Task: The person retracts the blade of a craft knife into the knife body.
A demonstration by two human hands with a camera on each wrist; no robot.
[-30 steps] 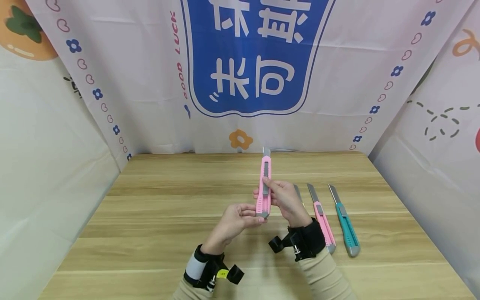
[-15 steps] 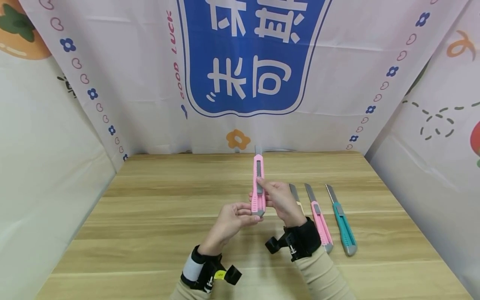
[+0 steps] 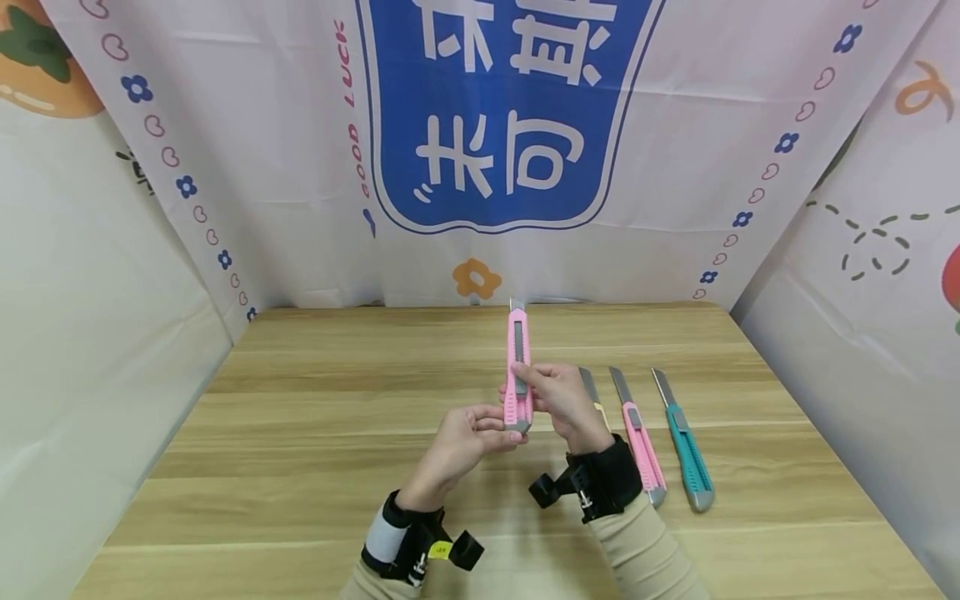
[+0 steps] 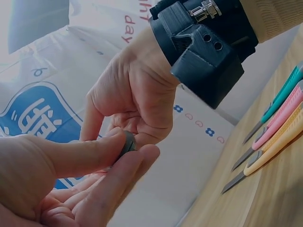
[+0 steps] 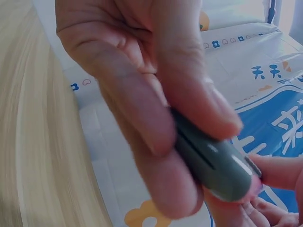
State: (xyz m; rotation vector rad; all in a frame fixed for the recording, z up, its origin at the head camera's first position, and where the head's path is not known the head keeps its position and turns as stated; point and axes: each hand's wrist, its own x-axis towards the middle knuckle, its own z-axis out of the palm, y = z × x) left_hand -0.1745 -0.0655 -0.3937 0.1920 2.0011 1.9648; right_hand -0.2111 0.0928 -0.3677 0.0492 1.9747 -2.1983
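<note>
A pink utility knife (image 3: 518, 342) is held upright over the table, its blade a short stub above the body. My left hand (image 3: 465, 446) pinches the grey butt end at the bottom between thumb and fingers. Partway up the body, my right hand (image 3: 564, 406) grips the knife, its thumb on the grey slider strip. In the left wrist view only the grey end cap (image 4: 129, 143) shows between the left thumb and finger; the pink body is hidden. The right wrist view shows the knife's grey end (image 5: 222, 170) close up.
To the right on the wooden table (image 3: 300, 467) lie a yellow knife (image 4: 274, 144), partly behind the right hand in the head view, a second pink knife (image 3: 642, 454) and a teal knife (image 3: 692, 458), blades exposed. A printed cloth (image 3: 300, 167) hangs behind.
The right thumb and grey slider have moved slightly down the knife body, and the blade sticks out less. The held knife has shifted a little left; the hands keep their hold.
</note>
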